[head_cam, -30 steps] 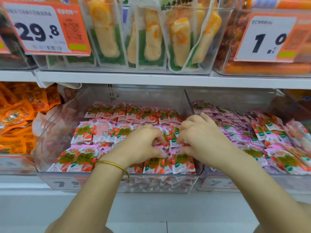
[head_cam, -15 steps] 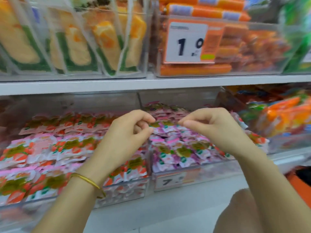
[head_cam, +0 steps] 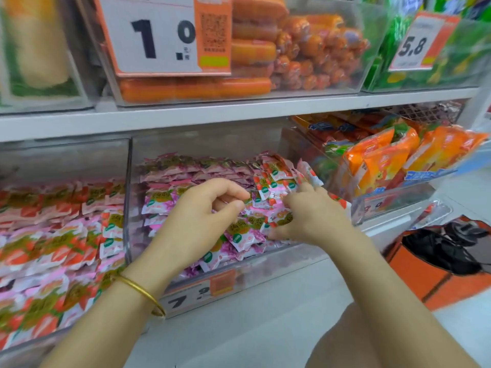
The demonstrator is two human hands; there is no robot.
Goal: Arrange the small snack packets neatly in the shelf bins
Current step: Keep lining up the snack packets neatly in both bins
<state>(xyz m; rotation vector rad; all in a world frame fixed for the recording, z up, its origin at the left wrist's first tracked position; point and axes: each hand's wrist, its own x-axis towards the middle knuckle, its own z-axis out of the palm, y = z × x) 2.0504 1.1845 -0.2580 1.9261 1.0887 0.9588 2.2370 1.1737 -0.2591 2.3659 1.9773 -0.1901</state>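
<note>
The middle clear bin (head_cam: 265,272) holds small purple-pink snack packets (head_cam: 170,200), with several red-and-white packets (head_cam: 273,176) heaped at its right rear. My left hand (head_cam: 202,219), with a gold bangle on the wrist, hovers over the bin's centre; its curled thumb and forefinger pinch the edge of a packet (head_cam: 252,199). My right hand (head_cam: 313,216) is pushed into the pile on the right side of the bin, fingers and thumb curled round a few packets (head_cam: 276,219). The left bin (head_cam: 127,208) is filled with rows of red strawberry-print packets (head_cam: 53,248).
A shelf board (head_cam: 239,112) runs just above the bins, carrying a bin of orange sausages (head_cam: 252,51) behind a 1.0 price tag. Orange snack bags (head_cam: 380,160) fill the bin on the right. An orange crate (head_cam: 435,282) with a black bag stands on the floor at the right.
The view has swung right, from the red-packet bin to the purple-packet bin. Both hands left the red packets, rose, and now reach down into the right half of the middle bin.
</note>
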